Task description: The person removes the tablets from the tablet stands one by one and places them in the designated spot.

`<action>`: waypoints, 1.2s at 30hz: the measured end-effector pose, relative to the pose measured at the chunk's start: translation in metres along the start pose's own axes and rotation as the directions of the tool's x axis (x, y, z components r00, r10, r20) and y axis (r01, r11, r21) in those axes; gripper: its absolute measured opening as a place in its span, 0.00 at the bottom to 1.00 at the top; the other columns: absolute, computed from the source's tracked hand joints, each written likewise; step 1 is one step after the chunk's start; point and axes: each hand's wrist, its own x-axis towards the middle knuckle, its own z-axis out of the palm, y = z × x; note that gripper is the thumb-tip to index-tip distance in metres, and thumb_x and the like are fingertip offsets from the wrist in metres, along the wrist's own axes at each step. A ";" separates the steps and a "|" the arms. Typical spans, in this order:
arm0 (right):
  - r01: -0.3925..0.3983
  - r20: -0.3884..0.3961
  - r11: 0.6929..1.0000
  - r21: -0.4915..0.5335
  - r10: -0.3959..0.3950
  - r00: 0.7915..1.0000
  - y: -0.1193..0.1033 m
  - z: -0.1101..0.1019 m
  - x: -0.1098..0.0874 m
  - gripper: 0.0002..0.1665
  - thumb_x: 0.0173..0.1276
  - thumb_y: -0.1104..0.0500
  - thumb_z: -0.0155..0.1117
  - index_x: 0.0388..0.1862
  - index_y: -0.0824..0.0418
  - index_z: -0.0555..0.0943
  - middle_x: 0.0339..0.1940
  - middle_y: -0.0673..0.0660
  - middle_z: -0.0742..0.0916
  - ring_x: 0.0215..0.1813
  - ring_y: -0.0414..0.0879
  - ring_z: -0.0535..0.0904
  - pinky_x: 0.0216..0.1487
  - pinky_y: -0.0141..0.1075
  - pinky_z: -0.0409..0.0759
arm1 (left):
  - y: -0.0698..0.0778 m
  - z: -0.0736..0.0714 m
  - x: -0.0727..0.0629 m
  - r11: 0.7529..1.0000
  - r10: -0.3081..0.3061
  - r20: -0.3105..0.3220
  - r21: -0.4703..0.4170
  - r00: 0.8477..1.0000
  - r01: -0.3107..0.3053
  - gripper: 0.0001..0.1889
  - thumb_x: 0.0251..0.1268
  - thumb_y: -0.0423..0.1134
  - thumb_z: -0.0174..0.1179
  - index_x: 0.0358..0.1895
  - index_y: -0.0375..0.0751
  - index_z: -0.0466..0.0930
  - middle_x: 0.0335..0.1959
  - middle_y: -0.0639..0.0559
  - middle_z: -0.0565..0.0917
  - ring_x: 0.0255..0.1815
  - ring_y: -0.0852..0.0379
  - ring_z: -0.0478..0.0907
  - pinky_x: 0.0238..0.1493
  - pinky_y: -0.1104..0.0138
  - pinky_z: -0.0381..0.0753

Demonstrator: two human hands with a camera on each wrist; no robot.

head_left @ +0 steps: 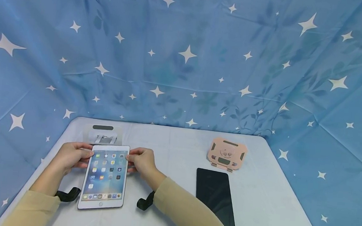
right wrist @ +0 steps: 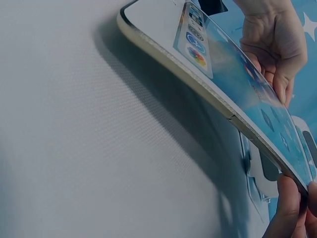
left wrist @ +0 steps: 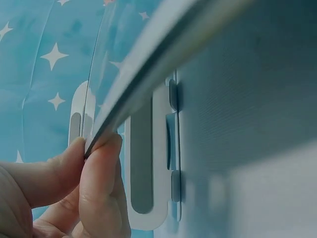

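Note:
A white tablet [head_left: 105, 178] with its home screen lit is held by both hands near its upper corners. My left hand [head_left: 70, 156] pinches the left edge between thumb and fingers, and my right hand [head_left: 143, 162] pinches the right edge the same way. In the right wrist view the tablet [right wrist: 223, 79] is tilted, its upper end raised off the table. Just behind it stands a silver-grey tablet stand [head_left: 102, 135] with a dark pad; the left wrist view shows the stand [left wrist: 148, 220] close beyond the fingers.
A pink stand [head_left: 227, 154] with dark pads sits at the right back of the white table [head_left: 269, 205]. In front of it lies a dark-screened tablet [head_left: 216, 197], partly covered by the right sleeve. A blue star-patterned curtain [head_left: 185, 56] hangs behind and around the table.

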 end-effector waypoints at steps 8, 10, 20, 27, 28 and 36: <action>-0.002 0.002 1.000 0.007 0.002 1.000 0.007 -0.001 -0.003 0.06 0.66 0.70 0.76 0.37 0.60 0.89 0.29 0.54 0.89 0.25 0.41 0.83 0.19 0.30 0.85 | -0.008 0.001 0.000 0.998 -0.031 0.034 -0.048 0.999 0.032 0.25 0.77 0.35 0.65 0.71 0.26 0.73 0.28 0.56 0.88 0.27 0.60 0.86 0.29 0.64 0.92; -0.006 0.003 1.000 0.000 0.006 1.000 0.008 -0.001 -0.004 0.06 0.66 0.69 0.76 0.37 0.60 0.89 0.29 0.54 0.89 0.25 0.41 0.83 0.19 0.30 0.85 | -0.011 0.002 0.000 0.998 -0.030 0.039 -0.052 0.999 0.032 0.25 0.77 0.35 0.65 0.70 0.26 0.73 0.28 0.55 0.88 0.27 0.60 0.86 0.28 0.64 0.92; -0.020 0.007 1.000 -0.007 0.020 1.000 0.014 -0.003 -0.006 0.06 0.66 0.70 0.75 0.37 0.60 0.88 0.29 0.54 0.89 0.24 0.41 0.82 0.18 0.30 0.85 | -0.017 0.007 -0.002 0.999 -0.026 0.046 -0.043 0.999 0.028 0.23 0.77 0.34 0.64 0.68 0.26 0.75 0.29 0.54 0.88 0.27 0.59 0.86 0.28 0.64 0.92; -0.009 0.006 1.000 -0.029 0.009 1.000 0.016 -0.003 -0.009 0.07 0.66 0.70 0.75 0.37 0.60 0.88 0.28 0.53 0.88 0.24 0.41 0.81 0.19 0.30 0.85 | -0.020 0.009 -0.004 0.997 -0.042 0.059 -0.070 0.997 0.046 0.24 0.76 0.34 0.64 0.69 0.26 0.74 0.29 0.55 0.88 0.28 0.59 0.86 0.28 0.65 0.92; -0.009 0.005 0.999 -0.033 0.009 1.000 0.016 -0.003 -0.009 0.07 0.66 0.70 0.75 0.37 0.60 0.88 0.28 0.53 0.88 0.24 0.41 0.80 0.19 0.31 0.85 | -0.020 0.009 -0.004 0.996 -0.043 0.060 -0.072 0.997 0.048 0.24 0.76 0.34 0.64 0.69 0.26 0.74 0.29 0.55 0.88 0.28 0.59 0.86 0.28 0.65 0.92; -0.019 0.008 0.998 -0.063 0.020 1.000 0.013 -0.003 -0.014 0.07 0.66 0.70 0.75 0.37 0.60 0.87 0.28 0.54 0.88 0.24 0.42 0.82 0.21 0.34 0.88 | -0.023 0.010 -0.005 0.995 -0.057 0.065 -0.077 0.996 0.062 0.26 0.77 0.35 0.65 0.71 0.25 0.73 0.31 0.57 0.89 0.30 0.60 0.87 0.30 0.64 0.92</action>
